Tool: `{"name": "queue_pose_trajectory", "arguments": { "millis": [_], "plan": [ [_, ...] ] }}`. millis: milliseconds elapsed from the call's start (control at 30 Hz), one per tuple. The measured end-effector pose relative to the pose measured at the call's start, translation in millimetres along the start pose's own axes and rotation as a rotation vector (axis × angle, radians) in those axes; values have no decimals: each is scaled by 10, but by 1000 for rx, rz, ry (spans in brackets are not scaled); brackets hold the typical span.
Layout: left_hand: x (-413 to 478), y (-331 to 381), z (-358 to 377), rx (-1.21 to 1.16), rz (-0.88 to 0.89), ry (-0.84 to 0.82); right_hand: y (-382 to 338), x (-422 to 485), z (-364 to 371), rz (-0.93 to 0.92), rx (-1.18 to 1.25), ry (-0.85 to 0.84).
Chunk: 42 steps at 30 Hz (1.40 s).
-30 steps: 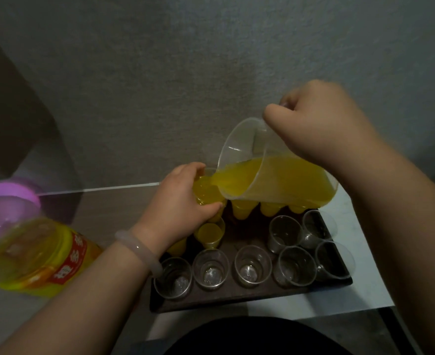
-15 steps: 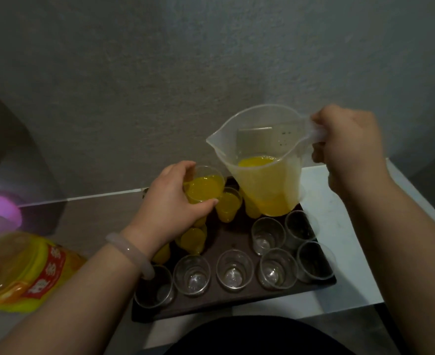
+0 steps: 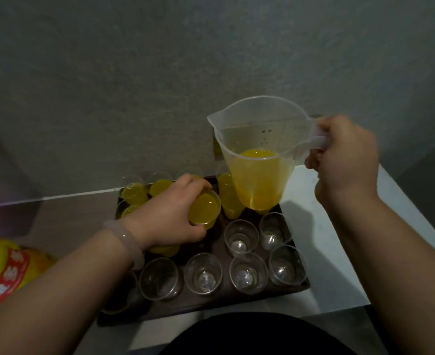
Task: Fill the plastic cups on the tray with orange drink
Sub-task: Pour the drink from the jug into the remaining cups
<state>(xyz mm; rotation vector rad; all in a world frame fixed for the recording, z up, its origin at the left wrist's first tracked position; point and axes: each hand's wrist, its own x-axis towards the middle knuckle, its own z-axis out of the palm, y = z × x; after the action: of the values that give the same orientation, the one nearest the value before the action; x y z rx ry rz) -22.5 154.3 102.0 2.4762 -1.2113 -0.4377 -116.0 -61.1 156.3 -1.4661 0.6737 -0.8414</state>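
Six empty cups [image 3: 240, 238] crowd the tray's [image 3: 292, 290] 5 o'clock corner; left hand [image 3: 170, 216], grip clenched on a brimming cup [image 3: 204, 207], could slop it; right hand [image 3: 344, 160] grasps the jug [image 3: 258, 160].

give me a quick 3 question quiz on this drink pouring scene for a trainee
1. True or false: the jug is tipped and pouring now.
2. Which hand holds the full cup: A left hand, B right hand, C neither?
3. Fill in: the cups in the tray's near row, such as the one at, are ____.

Key
1. False: it is held upright by its handle, above the tray.
2. A.
3. Empty.
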Motion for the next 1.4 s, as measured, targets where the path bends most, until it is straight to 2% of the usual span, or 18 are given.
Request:
{"name": "queue_pose_trajectory", "arguments": {
  "millis": [367,500,633,833,1400],
  "plan": [
    [69,108,-14,126,18,-144,76,112,-108,19,39,-22],
    [126,65,71,288,32,-203,74,117,-96,58,138,-20],
    [193,7,152,486,108,-270,101,105,-103,63,137,-32],
    [231,-42,245,631,171,-322,132,113,-127,41,96,-42],
    [204,-70,271,625,83,-355,164,49,-132,61,100,-60]
  ]
}}
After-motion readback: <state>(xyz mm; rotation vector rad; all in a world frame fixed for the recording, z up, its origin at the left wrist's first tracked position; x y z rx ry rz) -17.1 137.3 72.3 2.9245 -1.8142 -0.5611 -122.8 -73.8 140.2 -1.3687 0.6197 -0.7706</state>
